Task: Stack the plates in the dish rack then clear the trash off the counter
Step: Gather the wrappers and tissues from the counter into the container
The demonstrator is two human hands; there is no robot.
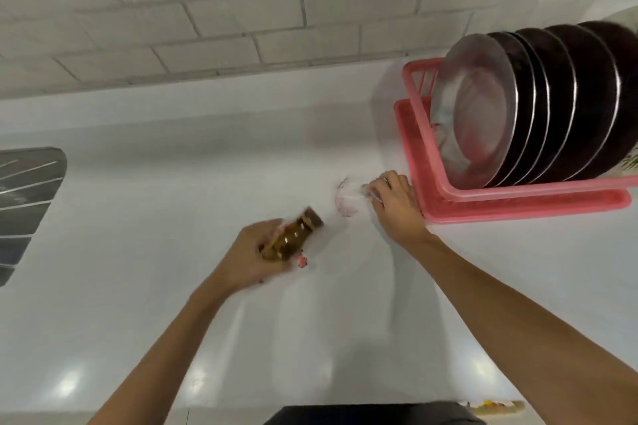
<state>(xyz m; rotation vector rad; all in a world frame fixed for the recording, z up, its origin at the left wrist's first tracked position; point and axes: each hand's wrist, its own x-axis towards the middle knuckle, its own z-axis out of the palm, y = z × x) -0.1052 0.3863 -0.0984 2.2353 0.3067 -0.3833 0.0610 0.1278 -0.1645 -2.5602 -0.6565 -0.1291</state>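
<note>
Trash collection is the step in hand; the plates (538, 107) stand on edge in a row in the pink dish rack (448, 179), so the stacking part reads as complete.

A pale crumpled wrapper (348, 198), white with a reddish tint and blurred, lies on the white counter (172, 217) just left of the dish rack's near corner. The right hand (397, 205) sits between wrapper and rack, fingers curled onto the wrapper's right edge. The blur makes it impossible to tell whether the pinch is fully closed.

Further left of the rack and nearer the person, the left hand (255, 255) is closed around a brown and gold wrapper (293, 235), with a small red scrap (302, 260) showing below its fingers. That hold looks secure.

Far left of the rack, a metal draining surface (27, 203) marks the counter's other end.

Recommendations, as judgement:
- Gather the whole pale wrapper into the palm before lifting, since thin film slips and trails.
- Keep the knuckles off the rack's rim so the plates are not jarred.
- Check that the red scrap is held, not loose.
- Scan the counter for remaining pieces before leaving.
</note>
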